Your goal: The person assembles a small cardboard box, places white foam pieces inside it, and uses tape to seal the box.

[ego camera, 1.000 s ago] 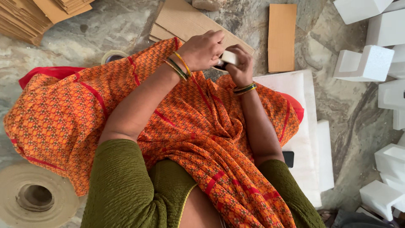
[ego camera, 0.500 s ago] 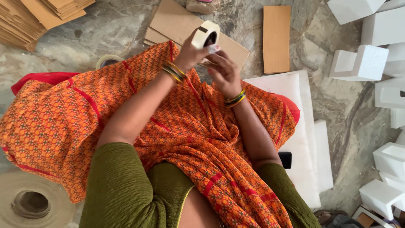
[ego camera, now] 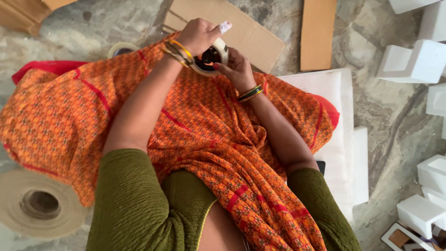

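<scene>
**Two Hands on One Roll of Tape, Above an Orange Lap**

While seated on a mottled stone floor (ego camera: 385, 121), a person holds a single roll of tape (ego camera: 211, 58) up in front of the knees, over the far edge of an orange patterned cloth (ego camera: 200, 135) draped across the lap. Its dark core opening faces back toward the camera, so the roll's axis runs roughly along the line of sight and the ring stands nearly on edge, tilted slightly to the right. Curled over the roll's upper left rim is the left hand (ego camera: 197, 35), its fingers closed around the outer band; one fingertip wears a white wrap. From below and right, the right hand (ego camera: 237, 69) meets the roll, fingers partly bent and pinching at the lower right rim; whether it grips loose tape or only the rim cannot be told. Both wrists carry bangles.

Around the person: one large roll of brown paper (ego camera: 39, 204) at the lower left, a second, smaller tape roll (ego camera: 121, 48) just beyond the cloth's left side, two flat cardboard pieces (ego camera: 318, 32) ahead, one white foam slab (ego camera: 346, 139) beside the right knee, and at least six white foam blocks (ego camera: 413, 62) scattered along the right edge.
</scene>
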